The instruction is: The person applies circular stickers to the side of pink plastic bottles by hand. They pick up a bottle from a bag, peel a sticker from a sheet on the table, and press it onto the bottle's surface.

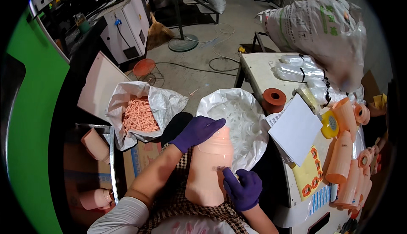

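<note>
A large pink plastic bottle [208, 176] stands tilted on my lap against a checked apron, its narrower neck pointing away from me. My left hand [196, 132], in a purple glove, is closed over the bottle's neck, thumb and fingers toward its top. My right hand [243, 189], also gloved in purple, is curled at the bottle's right side, beside a small dark mark on the wall. Its fingertips are pressed together; a small pale bit shows there, too little to name. Just beyond the bottle sits a white sack [212, 100] of clear plastic pieces.
Left of it, another sack [115, 102] holds small pink plastic parts. The table [254, 62] on the right bears a brown tape roll [274, 100], white papers [295, 128], an orange sticker sheet [305, 181] and several pink bottles [339, 157]. More pink bottles [95, 145] lie at left.
</note>
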Tool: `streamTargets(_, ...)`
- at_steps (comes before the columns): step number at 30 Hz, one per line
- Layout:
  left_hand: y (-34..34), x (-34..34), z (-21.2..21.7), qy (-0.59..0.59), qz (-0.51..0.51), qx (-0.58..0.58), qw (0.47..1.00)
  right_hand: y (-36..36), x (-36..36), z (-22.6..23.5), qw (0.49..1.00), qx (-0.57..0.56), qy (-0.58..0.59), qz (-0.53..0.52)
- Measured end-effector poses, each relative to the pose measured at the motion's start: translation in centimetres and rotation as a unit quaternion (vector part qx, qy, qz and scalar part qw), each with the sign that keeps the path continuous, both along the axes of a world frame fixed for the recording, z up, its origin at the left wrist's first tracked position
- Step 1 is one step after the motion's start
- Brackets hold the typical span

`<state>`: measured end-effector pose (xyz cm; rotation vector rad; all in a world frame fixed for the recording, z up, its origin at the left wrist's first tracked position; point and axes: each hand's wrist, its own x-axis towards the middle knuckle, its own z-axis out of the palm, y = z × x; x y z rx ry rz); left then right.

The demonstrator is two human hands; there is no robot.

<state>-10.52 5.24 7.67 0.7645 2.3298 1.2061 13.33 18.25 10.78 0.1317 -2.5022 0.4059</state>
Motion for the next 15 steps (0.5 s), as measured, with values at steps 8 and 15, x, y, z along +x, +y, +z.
streamTargets(8,-0.4,-1.4,-2.3,-0.142,0.006,0.074,0.987,-1.3,-2.6,-0.4,0.999,0.047,-0.008,0.009)
streamTargets(15,0.3,-1.3,-3.5,-0.151,-0.004,0.131,0.980,-1.6,-2.8,-0.4,0.996,0.084,-0.032,-0.007)
